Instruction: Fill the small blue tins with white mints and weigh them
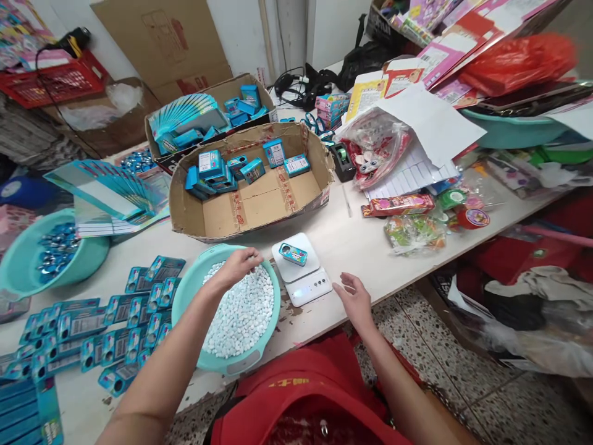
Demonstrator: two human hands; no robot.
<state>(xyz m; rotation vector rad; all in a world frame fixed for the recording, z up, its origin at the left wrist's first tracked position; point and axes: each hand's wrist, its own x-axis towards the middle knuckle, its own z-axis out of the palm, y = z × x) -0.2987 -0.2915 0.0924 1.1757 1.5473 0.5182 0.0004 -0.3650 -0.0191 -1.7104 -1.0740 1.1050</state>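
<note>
My left hand [241,264] is over the turquoise basin [184,281] of small white candies [241,315]. Its fingers are bunched together near the basin's right rim, and what they hold, if anything, is hidden. A white digital scale [309,288] stands just right of the basin, its display lit. On its plate lies a small blue box [293,254] with a round opening at one end. Beside the scale's front right corner, my right hand [354,300] rests near the table edge, open, fingers apart and nothing in them.
Many blue boxes [115,343] lie left of the basin. Behind stands a cardboard tray [259,210] with more boxes. A second basin [92,253] holds shiny blue pieces. To the right are a tape dispenser [341,162], a red box [398,205] and bagged sweets [412,233].
</note>
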